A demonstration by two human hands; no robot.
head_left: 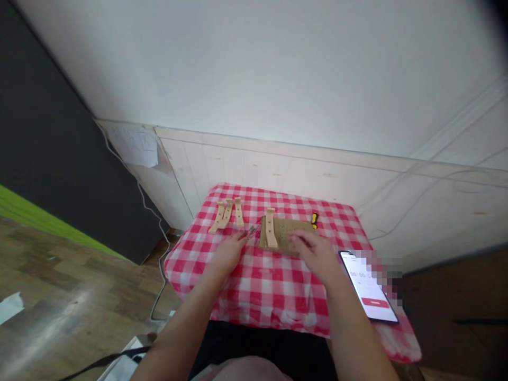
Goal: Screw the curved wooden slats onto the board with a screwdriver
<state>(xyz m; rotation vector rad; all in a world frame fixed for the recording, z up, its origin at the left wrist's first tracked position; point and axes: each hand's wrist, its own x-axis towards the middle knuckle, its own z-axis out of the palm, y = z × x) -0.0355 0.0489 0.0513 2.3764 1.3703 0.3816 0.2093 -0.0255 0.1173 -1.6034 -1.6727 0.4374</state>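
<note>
A small table under a red and white checked cloth (262, 286) stands against the white wall. On it lies a cork-coloured board (289, 233) with one wooden hook piece (271, 228) lying on its left part. My right hand (315, 254) rests on the board, fingers spread flat and blurred. My left hand (230, 251) lies on the cloth, fingertips at a small pile of screws (251, 230) left of the board. Whether it pinches one I cannot see.
Three more wooden hook pieces (227, 214) lie at the table's back left. A yellow and black screwdriver (314, 218) lies behind the board. A lit phone (368, 286) lies at the right edge. A cable (161, 264) hangs down the wall to the wooden floor.
</note>
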